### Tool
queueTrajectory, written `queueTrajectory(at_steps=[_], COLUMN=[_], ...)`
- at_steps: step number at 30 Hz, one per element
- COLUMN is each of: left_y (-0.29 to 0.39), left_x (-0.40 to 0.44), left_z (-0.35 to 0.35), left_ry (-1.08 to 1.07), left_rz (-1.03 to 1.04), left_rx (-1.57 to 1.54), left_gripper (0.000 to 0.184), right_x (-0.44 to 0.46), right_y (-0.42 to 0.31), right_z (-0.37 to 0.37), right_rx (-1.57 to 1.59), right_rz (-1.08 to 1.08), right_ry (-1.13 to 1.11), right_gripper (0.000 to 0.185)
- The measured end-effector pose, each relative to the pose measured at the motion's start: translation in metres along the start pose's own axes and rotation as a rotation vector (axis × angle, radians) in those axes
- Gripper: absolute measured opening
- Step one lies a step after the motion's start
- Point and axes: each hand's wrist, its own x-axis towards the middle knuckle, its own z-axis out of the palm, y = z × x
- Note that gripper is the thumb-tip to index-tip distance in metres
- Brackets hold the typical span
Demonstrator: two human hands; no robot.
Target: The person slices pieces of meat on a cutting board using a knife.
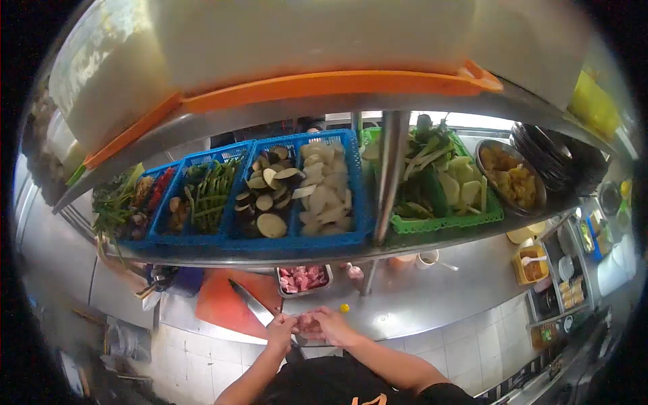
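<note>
Low in the middle of the head view, a piece of raw meat [309, 327] is between my two hands at the counter's front edge. My left hand [279, 332] pinches its left side with bent fingers. My right hand [336, 326] grips the other side, fingers curled round it. A large knife [252, 305] lies slantwise across the orange cutting board [219, 307], and its rear part passes beneath my left hand. Just beyond the hands sits a metal tray [305, 293] holding pink raw meat chunks [302, 277].
Overhead, a metal shelf [297, 255] carries blue baskets [361, 202] of cut vegetables, a green basket [452, 222] and a metal bowl [511, 206]. A shelf post [391, 179] stands in front. A white cup [426, 259] and a yellow container [530, 264] are farther right.
</note>
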Motion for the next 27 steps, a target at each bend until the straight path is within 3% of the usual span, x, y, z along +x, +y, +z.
queueTrajectory(at_steps=[4, 5, 8, 11, 14, 15, 17, 20, 21, 23, 25, 27], left_y=[0.005, 0.021, 0.002, 0.007, 0.024, 0.022, 0.035, 0.052, 0.056, 0.061, 0.048, 0.045], left_x=[0.013, 0.007, 0.03, 0.04, 0.052, 0.063, 0.071, 0.084, 0.089, 0.095, 0.117, 0.126], left_z=[-0.04, -0.049, -0.09, -0.12, -0.16, -0.178, -0.205, -0.232, -0.239, -0.253, -0.263, -0.268], left_ry=[-0.013, 0.006, -0.001, 0.049, -0.006, -0.113, -0.005, 0.027, 0.015, -0.013, -0.037, -0.079], left_rz=[0.185, 0.146, 0.369, 0.144, 0.041, 0.055, 0.039, 0.078, 0.101, 0.152, 0.221, 0.271], left_rx=[0.19, 0.339, 0.446, 0.002, -0.364, -0.329, -0.361, -0.406, -0.421, -0.447, -0.273, -0.17], left_gripper=[0.019, 0.019, 0.018, 0.016, 0.009, 0.01, 0.011, 0.013, 0.013, 0.013, 0.012, 0.013], right_x=[-0.005, -0.004, 0.043, 0.071, 0.091, 0.098, 0.111, 0.137, 0.13, 0.147, 0.125, 0.116], right_y=[-0.007, -0.006, 0.024, 0.036, 0.034, 0.031, 0.027, 0.038, 0.029, 0.045, 0.052, 0.082], right_z=[0.063, 0.079, 0.091, 0.111, 0.133, 0.144, 0.164, 0.18, 0.2, 0.189, 0.193, 0.166], right_rx=[-0.242, -0.348, -0.612, -0.015, 0.101, 0.081, 0.046, 0.09, 0.008, -0.859, -1.46, -1.866], right_rz=[-0.106, -0.134, -0.327, -0.181, -0.121, -0.061, 0.052, -0.108, -0.114, -0.532, -0.657, -0.58], right_ry=[0.077, 0.089, 0.092, -0.054, -0.13, -0.068, 0.063, -0.007, 0.104, 0.342, 0.462, 0.456], right_gripper=[0.032, 0.031, 0.024, 0.014, 0.022, 0.024, 0.027, 0.026, 0.028, 0.031, 0.038, 0.039])
